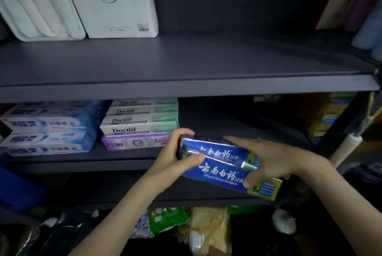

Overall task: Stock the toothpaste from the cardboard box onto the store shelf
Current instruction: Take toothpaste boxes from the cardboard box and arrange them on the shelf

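Note:
Two blue toothpaste boxes [221,165] with white lettering are held together, one above the other, in front of the middle shelf [115,155]. My left hand [175,152] grips their left end, thumb across the front. My right hand [275,160] holds their right end, fingers over the top and thumb under the lower box. On the shelf to the left sit a stack of white and green "Doctor" boxes [140,119] over a purple box [136,142]. Further left lie blue and white toothpaste boxes [47,129]. The cardboard box is out of view.
The upper shelf [186,63] holds a white box [113,5] and a pack of white rolls [39,10] at the back left. Bagged goods [169,218] crowd the shelf below. Dark open shelf space lies behind the held boxes; yellow packages [326,113] sit at right.

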